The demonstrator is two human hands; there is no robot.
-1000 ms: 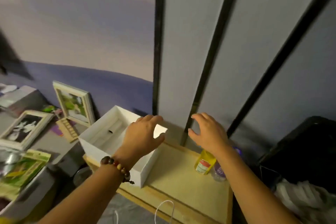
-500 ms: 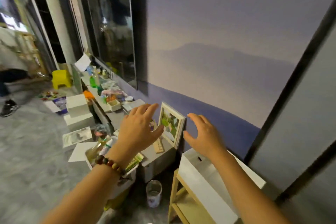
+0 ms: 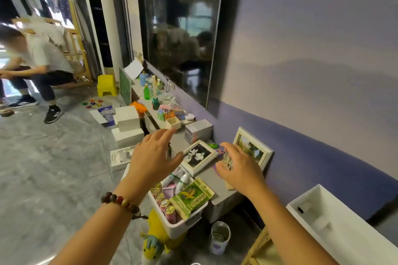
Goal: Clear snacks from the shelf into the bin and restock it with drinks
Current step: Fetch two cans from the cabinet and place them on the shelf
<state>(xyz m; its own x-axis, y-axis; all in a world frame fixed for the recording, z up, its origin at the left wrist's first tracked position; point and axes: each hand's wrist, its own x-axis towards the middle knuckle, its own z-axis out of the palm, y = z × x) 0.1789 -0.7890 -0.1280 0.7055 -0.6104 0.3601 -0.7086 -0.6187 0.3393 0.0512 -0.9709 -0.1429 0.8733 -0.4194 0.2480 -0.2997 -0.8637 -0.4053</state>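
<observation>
Reaching forward, both hands are empty: the left hand (image 3: pixel 154 158) has its fingers spread and palm turned inward, a bead bracelet (image 3: pixel 120 202) on its wrist; the right hand (image 3: pixel 239 166) has its fingers loosely curled and apart, gripping nothing. Below and between them stands one white bin (image 3: pixel 183 225) on the floor against the near end of the grey low cabinet (image 3: pixel 217 185). Counted in the bin: four cans (image 3: pixel 164 202) in a row along its left side, tops up, the row running from the far end toward the near corner; one green snack packet (image 3: pixel 192 197) lying flat across the bin's right rim, long axis running from the near rim toward the cabinet; several pale bottles or packets behind it, too jumbled to count. Two picture frames are on the cabinet: one black-and-white photo frame (image 3: pixel 199 156) lying face up at its front edge, one landscape frame (image 3: pixel 253 149) leaning on the wall. A small object in front of the right fingertips is blurred and cannot be identified. One white box (image 3: pixel 344 228) sits at lower right on a wooden shelf (image 3: pixel 258 249), both cut off by the picture's edge. One open tin (image 3: pixel 219 236) stands on the floor beside the bin. One seated person (image 3: pixel 36 66) is at far left, partly cut off.
</observation>
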